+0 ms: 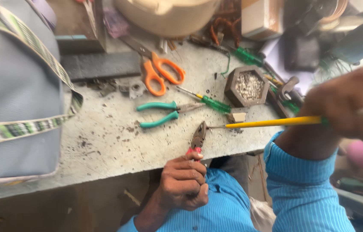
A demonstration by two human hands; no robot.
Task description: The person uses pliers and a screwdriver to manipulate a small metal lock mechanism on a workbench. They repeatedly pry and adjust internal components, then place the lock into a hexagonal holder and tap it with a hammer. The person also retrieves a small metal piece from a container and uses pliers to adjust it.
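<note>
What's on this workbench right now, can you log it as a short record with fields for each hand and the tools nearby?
left hand: grips red-handled pliers, jaws closed on the thin tip of the tool
right hand: blurred, holds yellow-shafted tool
surface: worn grey workbench
nearby tools: teal-handled pliers, orange scissors, green screwdriver
container: hexagonal tray of small metal parts
clothing: blue striped sleeves

My left hand (pixel 184 180) is clenched in a tight fist; my right hand (pixel 353 107) is raised, fingers closed.
</note>
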